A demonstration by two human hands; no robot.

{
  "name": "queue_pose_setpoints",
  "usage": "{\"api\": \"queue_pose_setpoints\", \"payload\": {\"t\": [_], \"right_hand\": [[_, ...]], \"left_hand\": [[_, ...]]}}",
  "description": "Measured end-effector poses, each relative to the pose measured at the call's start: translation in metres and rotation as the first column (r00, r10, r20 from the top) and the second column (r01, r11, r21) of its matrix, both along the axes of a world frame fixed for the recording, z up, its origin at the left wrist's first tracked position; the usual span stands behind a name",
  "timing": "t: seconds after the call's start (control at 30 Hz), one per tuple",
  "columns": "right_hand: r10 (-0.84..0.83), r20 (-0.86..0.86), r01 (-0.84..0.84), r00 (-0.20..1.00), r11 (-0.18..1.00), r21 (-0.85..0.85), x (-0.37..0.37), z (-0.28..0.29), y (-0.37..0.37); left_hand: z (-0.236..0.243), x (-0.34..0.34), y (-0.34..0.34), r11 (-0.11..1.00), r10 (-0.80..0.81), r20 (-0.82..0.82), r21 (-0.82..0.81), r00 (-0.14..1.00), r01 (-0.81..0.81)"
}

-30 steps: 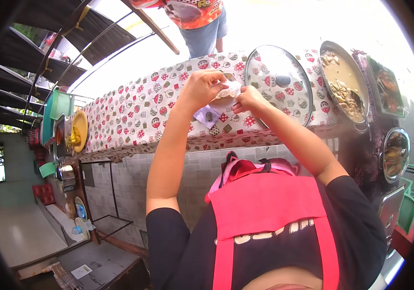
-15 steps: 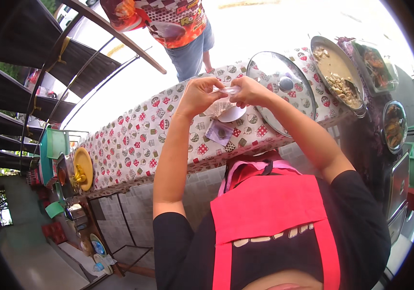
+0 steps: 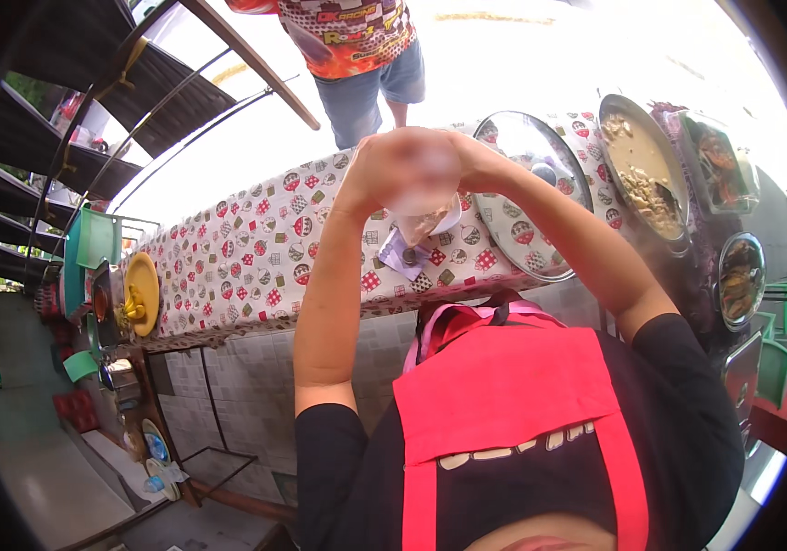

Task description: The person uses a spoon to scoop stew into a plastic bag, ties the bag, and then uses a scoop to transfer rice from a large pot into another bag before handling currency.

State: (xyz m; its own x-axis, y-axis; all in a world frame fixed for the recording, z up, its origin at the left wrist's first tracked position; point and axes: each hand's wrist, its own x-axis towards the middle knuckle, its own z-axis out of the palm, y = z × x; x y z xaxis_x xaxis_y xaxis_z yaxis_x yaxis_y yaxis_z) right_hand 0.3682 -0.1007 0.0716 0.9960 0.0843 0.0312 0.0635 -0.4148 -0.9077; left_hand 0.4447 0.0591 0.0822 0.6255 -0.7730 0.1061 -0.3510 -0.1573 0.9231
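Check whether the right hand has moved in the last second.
Yes, up the picture: the right hand sat below the level of the lid knob a second ago; now it is about level or slightly above.

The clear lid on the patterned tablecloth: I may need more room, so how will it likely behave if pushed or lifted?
The clear lid looks like glass, so it is probably stiff and breakable. Its dark knob seems to offer a handy grip. Lying broad and low on the tablecloth, it will likely slide rather than tip.
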Motion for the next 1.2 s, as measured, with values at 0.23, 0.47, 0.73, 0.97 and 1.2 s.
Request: {"api": "queue_pose_setpoints", "payload": {"t": [0.23, 0.47, 0.73, 0.97, 1.2], "right_hand": [[-0.245, -0.027, 0.246, 0.969, 0.966, 0.085, 0.002, -0.028, -0.012], [-0.313, -0.069, 0.316, 0.947, 0.949, 0.025, 0.019, -0.037, -0.008], [0.396, 0.209, -0.158, 0.894, 0.715, -0.681, -0.007, -0.038, 0.014], [0.149, -0.135, -0.2, 0.98, 0.786, -0.586, -0.003, -0.062, -0.041], [0.103, -0.356, 0.075, 0.929, 0.889, 0.451, -0.065, -0.014, -0.044]], "left_hand": [[-0.079, -0.006, 0.028, 0.952, 0.288, 0.226, 0.042, 0.931, -0.305], [-0.126, -0.002, -0.027, 0.851, -0.25, 0.282, 0.521, 0.926, 0.072], [-0.146, 0.009, -0.02, 0.971, 0.051, 0.168, 0.223, 0.985, -0.088], [-0.09, -0.002, -0.021, 0.939, 0.0, -0.023, 0.345, 1.0, 0.008], [-0.021, -0.01, -0.018, 0.954, -0.083, 0.278, 0.299, 0.957, -0.004]]}}
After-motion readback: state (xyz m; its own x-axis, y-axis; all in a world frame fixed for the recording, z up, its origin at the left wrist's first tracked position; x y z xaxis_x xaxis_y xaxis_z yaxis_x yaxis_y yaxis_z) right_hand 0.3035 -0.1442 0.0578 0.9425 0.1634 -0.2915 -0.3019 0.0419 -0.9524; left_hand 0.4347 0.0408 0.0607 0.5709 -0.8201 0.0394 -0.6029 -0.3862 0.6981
